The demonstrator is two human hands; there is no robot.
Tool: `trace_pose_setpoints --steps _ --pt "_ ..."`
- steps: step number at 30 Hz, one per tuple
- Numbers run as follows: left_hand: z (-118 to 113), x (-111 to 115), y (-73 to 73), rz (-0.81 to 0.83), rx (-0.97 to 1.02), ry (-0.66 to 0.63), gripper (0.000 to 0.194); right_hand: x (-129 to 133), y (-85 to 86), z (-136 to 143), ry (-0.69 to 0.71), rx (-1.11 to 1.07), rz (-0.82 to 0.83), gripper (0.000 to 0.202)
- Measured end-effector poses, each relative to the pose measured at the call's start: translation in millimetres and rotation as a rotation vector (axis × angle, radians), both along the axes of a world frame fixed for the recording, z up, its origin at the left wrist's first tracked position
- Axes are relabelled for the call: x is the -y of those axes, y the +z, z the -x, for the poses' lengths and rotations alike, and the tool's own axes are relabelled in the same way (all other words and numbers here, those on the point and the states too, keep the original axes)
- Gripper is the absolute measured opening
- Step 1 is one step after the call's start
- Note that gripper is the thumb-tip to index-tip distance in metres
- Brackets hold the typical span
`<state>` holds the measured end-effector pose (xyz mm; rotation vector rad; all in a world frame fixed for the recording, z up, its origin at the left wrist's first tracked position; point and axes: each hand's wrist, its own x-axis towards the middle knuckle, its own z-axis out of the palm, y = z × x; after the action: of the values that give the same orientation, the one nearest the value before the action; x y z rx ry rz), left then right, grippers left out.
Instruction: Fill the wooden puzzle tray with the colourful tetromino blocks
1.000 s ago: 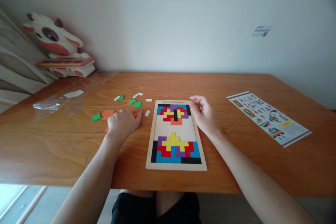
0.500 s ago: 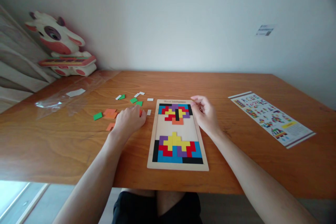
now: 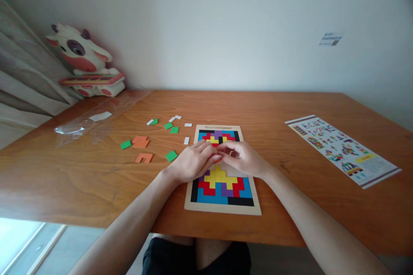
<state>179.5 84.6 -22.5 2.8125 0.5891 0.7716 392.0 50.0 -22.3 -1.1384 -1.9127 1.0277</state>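
Both hands meet over the middle of a wooden puzzle board (image 3: 222, 209). My left hand (image 3: 195, 161) has its fingers pressed together, with a bit of orange or red showing at the fingertips; most of that piece is hidden. Its fingertips touch those of my right hand (image 3: 243, 159), whose thumb and fingers are pinched at the same spot. Yellow pieces (image 3: 219, 177), red, blue, purple and black ones fill the near part of the board. More coloured pieces lie at its far end, partly covered by the hands.
Left of the board lie orange pieces (image 3: 144, 157), green pieces (image 3: 171, 156) and white pieces (image 3: 186, 140). A clear plastic bag (image 3: 69, 130) and a cow toy (image 3: 93, 68) are at the far left. A printed sheet (image 3: 342, 150) lies on the right.
My left hand has moved right from the loose pieces onto the board, uncovering a green piece. My right hand has come down and left from the board's far right edge to meet it.
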Motion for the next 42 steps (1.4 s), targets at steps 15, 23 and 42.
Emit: trace_pose_setpoints --steps 15,23,42 --pt "-1 2 -1.0 0.135 0.160 0.191 0.022 -2 0.5 -7 -0.061 -0.070 0.120 0.024" --pt "1 -3 -4.5 0.091 0.071 0.085 0.020 -6 -1.6 -27 -0.023 -0.042 0.349 0.025" --pt "10 -5 -3.0 0.108 -0.076 -0.045 0.018 -3 -4.4 -20 0.059 0.161 0.188 0.022"
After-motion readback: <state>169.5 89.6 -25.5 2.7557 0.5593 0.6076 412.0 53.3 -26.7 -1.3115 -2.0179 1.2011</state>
